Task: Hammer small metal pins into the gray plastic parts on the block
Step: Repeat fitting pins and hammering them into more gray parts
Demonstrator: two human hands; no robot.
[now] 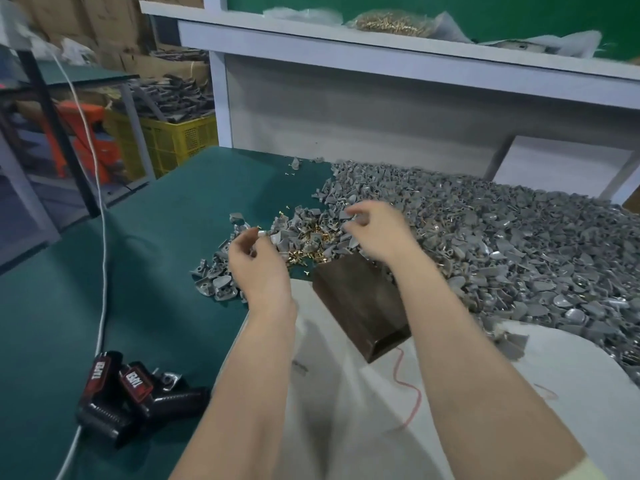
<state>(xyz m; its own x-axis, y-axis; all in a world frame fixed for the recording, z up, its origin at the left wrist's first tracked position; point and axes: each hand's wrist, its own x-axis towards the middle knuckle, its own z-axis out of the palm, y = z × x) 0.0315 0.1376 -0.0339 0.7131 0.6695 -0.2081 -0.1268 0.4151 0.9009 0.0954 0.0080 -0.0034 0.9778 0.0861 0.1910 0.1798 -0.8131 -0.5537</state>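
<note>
Toward the body from the right fingers (pixel 356 211), tucked under the right wrist: wooden block (pixel 360 306), dark brown, one only, standing where the green mat (pixel 138 237) meets a white sheet (pixel 346 403). Between the right fingers and the left fingers (pixel 242 245): brass pins (pixel 311 245), a loose scatter, too many to count, with a few strays just below the left fingertips. Beyond and to the right of the right fingers: gray plastic parts (pixel 502 244), one broad heap, far past counting. Just left of the left fingers and below them: smaller cluster (pixel 214 282) of the same gray pieces, perhaps a couple of dozen.

Left hand (pixel 259 268): fingers curled inward, thumb and forefinger drawn into a narrow pinch on one small pale gray part (pixel 263 233), raised slightly above the scatter. Right hand (pixel 377 233): fingers bent downward over the near edge of the heap, tips close together and blurred; something gray at the tips, yet impossible to tell whether gripped or merely touched. Two hands in all, both bare to the forearm, well apart from each other.

Far to the near left of the left fingers: one black tool (pixel 131 393) with two red labels, lying on the mat, and one white cable (pixel 102 237) running past it. Below the right forearm: one red thread (pixel 410 393) on the white sheet.
</note>
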